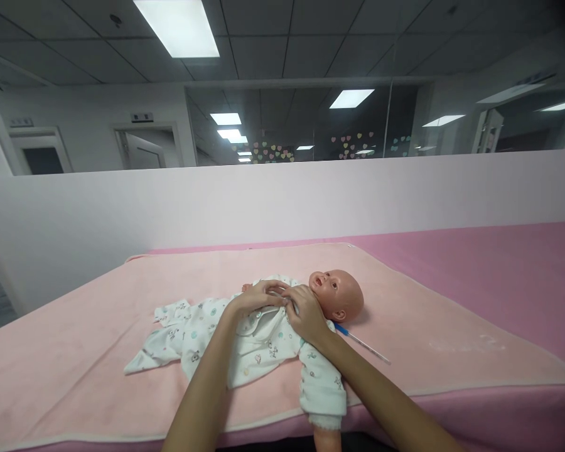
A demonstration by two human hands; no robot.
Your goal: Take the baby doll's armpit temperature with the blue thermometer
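Observation:
A baby doll (338, 292) lies on its back on a pale pink blanket (98, 351), head to the right. It wears a white printed romper (202, 333). Both my hands meet on the doll's chest near the neckline. My left hand (257, 297) has its fingers curled and pinched on the romper's fabric. My right hand (306, 314) is closed on the fabric right below the doll's chin. A thin thermometer with a blue end (360, 340) lies on the blanket beside the doll's head, near my right wrist.
The blanket covers a darker pink padded table (499, 270) that runs off to the right. A low white partition wall (282, 201) stands behind it, with glass office walls and ceiling lights beyond. The table's near edge is just under my forearms.

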